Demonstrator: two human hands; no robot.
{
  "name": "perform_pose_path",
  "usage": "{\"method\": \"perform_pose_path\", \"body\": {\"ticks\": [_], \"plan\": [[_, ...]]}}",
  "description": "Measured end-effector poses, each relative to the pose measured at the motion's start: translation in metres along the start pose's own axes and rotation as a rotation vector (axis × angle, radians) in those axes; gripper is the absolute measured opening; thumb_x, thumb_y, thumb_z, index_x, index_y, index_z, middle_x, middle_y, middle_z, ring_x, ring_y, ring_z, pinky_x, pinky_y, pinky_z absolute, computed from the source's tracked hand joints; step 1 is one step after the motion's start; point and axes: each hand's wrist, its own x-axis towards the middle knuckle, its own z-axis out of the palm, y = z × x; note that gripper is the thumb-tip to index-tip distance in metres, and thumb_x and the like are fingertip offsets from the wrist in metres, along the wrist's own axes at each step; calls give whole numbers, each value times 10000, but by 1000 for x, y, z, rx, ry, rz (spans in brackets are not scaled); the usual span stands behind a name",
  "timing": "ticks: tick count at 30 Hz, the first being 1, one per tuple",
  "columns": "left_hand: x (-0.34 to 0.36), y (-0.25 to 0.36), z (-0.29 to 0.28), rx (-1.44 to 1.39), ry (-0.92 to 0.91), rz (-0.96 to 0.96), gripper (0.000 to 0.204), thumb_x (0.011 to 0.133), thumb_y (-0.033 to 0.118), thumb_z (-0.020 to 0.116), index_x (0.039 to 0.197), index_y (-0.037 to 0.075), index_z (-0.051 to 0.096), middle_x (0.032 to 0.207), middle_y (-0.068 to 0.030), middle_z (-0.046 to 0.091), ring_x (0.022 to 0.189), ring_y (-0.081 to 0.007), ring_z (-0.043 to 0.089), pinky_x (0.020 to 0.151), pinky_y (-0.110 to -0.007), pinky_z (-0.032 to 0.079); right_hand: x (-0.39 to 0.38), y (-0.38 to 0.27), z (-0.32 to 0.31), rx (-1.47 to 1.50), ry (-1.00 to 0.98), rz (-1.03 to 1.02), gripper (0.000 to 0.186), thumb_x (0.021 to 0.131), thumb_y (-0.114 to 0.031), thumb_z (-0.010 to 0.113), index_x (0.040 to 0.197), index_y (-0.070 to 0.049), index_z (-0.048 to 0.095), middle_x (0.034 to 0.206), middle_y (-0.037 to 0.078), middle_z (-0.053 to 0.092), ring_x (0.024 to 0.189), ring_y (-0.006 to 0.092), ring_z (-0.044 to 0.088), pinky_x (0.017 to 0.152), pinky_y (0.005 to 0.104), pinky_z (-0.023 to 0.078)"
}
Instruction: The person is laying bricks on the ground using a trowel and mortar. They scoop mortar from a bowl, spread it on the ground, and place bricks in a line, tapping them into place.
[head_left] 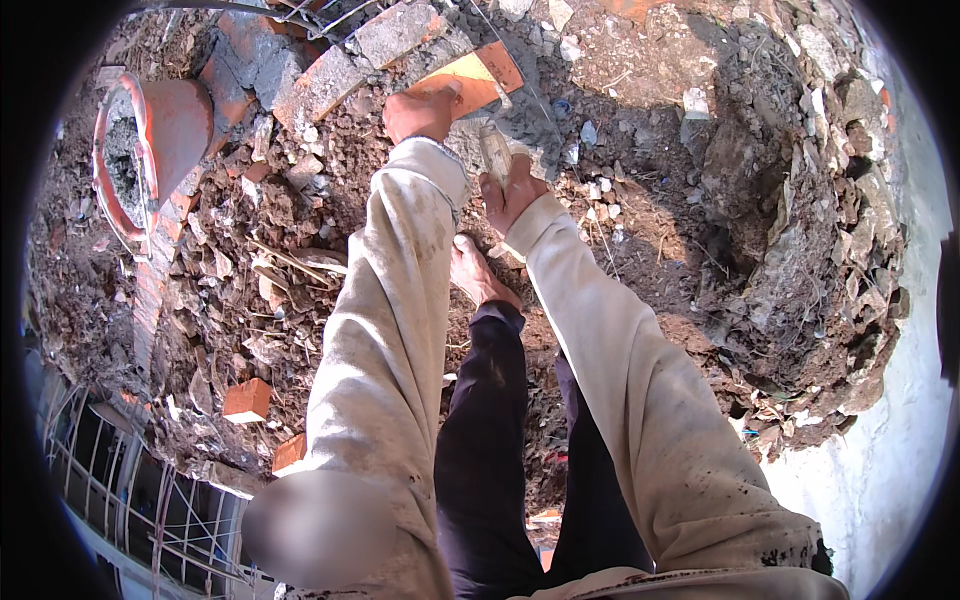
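Note:
My left hand [415,110] grips the left end of an orange brick [482,62], which lies beside a short course of mortar-crusted bricks [385,40] at the top. Just below it to the right, my right hand [515,188] is closed on the pale, dirty handle of a tool [495,150]; its working end is hard to make out against the grey mortar [545,135]. A thin string [535,95] runs down past the brick's right side. My bare foot [478,270] is on the rubble below my hands.
An orange bucket with grey material [175,130] sits at upper left. Broken rubble and soil [720,200] surround me. Loose bricks [245,400] lie at lower left, near an edge with metal bars [110,460] below it. A white wall or surface [880,400] borders the right.

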Motion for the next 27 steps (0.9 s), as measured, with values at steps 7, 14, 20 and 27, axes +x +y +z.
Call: {"method": "perform_pose_path", "body": {"ticks": [7, 14, 20, 27], "plan": [[0, 2, -1, -6, -11, -25, 533, 554, 424, 847, 847, -4, 720, 906, -149, 695, 848, -236, 678, 812, -321, 508, 5, 3, 7, -13, 36, 28, 415, 859, -324, 544, 1049, -6, 355, 682, 318, 588, 698, 515, 580, 577, 544, 489], [3, 2, 0, -35, 3, -39, 460, 587, 379, 825, 857, 21, 725, 900, -155, 694, 857, -264, 675, 804, -336, 508, -11, 7, -6, 192, 111, -176, 425, 861, -315, 545, 1100, -6, 378, 757, 281, 614, 741, 488, 602, 610, 505, 500], [4, 0, 6, -64, 18, -59, 437, 575, 387, 835, 789, 22, 728, 809, -113, 698, 773, -208, 675, 748, -306, 513, -13, 13, -11, 113, 36, -86, 411, 864, -331, 541, 1056, -15, 363, 742, 300, 599, 735, 500, 591, 598, 530, 472], [5, 1, 10, 33, 116, -111, 440, 586, 378, 840, 817, 20, 729, 837, -121, 697, 776, -192, 672, 749, -303, 509, 3, 21, -5, 43, 2, -38, 413, 872, -365, 519, 970, -7, 337, 700, 331, 574, 713, 530, 560, 577, 569, 454]]}}
